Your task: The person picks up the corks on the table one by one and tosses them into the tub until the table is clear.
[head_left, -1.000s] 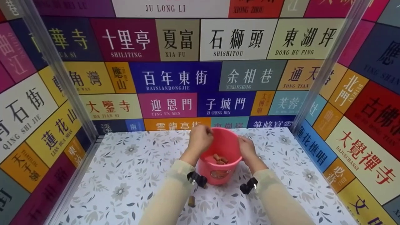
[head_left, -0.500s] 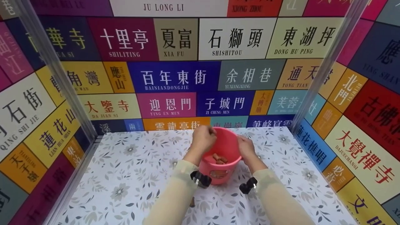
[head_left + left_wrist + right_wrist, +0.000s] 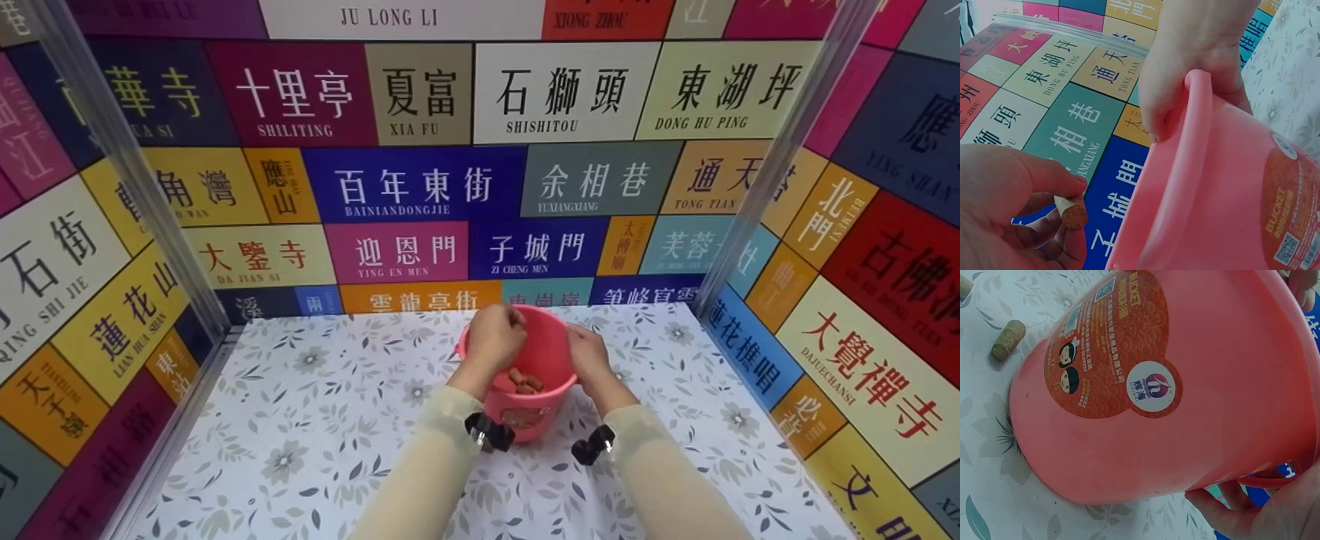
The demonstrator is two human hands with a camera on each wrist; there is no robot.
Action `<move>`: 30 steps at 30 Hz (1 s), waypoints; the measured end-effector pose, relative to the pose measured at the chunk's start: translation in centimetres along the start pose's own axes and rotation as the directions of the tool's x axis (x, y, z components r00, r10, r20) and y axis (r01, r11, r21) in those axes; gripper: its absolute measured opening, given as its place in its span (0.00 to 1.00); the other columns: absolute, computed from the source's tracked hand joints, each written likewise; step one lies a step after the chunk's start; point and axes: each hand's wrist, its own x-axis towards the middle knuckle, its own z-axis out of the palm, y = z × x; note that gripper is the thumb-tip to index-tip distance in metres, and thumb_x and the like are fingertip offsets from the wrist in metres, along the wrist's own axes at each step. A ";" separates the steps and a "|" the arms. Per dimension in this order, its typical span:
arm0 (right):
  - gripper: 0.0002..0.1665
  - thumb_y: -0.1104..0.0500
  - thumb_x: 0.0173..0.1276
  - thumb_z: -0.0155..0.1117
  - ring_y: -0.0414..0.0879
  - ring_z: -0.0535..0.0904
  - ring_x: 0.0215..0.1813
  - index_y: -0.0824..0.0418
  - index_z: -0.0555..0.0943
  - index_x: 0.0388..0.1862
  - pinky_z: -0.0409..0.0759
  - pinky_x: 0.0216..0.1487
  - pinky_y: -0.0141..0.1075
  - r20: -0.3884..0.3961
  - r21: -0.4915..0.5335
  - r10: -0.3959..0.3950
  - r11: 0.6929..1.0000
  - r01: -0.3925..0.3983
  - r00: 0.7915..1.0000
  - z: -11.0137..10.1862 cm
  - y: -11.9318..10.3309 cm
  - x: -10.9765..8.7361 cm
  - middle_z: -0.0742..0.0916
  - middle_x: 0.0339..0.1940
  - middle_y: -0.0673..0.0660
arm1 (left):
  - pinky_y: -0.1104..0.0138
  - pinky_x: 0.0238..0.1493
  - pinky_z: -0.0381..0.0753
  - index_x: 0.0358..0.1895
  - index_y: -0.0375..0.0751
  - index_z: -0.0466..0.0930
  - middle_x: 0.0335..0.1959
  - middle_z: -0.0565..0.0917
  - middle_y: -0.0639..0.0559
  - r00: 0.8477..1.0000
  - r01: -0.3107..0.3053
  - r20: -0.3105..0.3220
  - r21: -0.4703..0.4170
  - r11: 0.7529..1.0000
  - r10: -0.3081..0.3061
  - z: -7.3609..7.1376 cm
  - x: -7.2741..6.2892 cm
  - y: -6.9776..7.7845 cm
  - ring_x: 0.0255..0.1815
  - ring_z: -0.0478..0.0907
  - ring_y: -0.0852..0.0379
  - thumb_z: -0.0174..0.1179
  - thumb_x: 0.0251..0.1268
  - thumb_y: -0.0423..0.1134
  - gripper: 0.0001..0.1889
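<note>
A pink bucket (image 3: 536,424) stands on the table, and several brown corks (image 3: 527,381) lie inside it at the bottom. My left hand (image 3: 495,341) is over the bucket's left rim. In the left wrist view its thumb and fingers pinch a cork (image 3: 1071,214), one round end showing. At the bucket's right rim, my right hand (image 3: 590,356) holds on; the left wrist view shows its thumb inside the wall, and the right wrist view shows fingers (image 3: 1213,509) against the outside near the handle.
On the table (image 3: 300,420), covered with a leaf-and-flower print, a loose cork (image 3: 1009,340) lies beside the bucket. Another cork (image 3: 964,287) is partly cut off at the view's corner. Sign-printed walls (image 3: 412,187) enclose the back and both sides.
My left hand has shifted right, farther over the bucket's opening. The left forearm now hides the loose cork in front of the bucket. My right hand and the bucket stay nearly still.
</note>
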 end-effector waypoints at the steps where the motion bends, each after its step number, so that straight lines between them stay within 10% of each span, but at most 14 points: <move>1: 0.27 0.49 0.87 0.46 0.59 0.82 0.65 0.60 0.80 0.72 0.80 0.68 0.53 0.001 0.001 0.001 1.000 -0.001 1.000 0.0 0.0 0.0 0.85 0.67 0.66 | 0.64 0.40 0.83 0.34 0.46 0.87 0.32 0.86 0.52 1.000 0.006 0.003 0.000 1.000 -0.006 0.1 0.0 0.0 0.36 0.80 0.55 0.64 0.65 0.30 0.06; 30: 0.26 0.48 0.85 0.49 0.58 0.84 0.61 0.59 0.82 0.70 0.83 0.63 0.51 -0.023 -0.007 -0.013 1.000 0.013 1.000 0.1 0.2 0.1 0.87 0.64 0.66 | 0.61 0.53 0.87 0.40 0.43 0.89 0.39 0.89 0.51 0.998 0.010 0.069 0.000 1.000 -0.010 0.8 -0.1 -0.3 0.44 0.83 0.54 0.68 0.63 0.29 0.06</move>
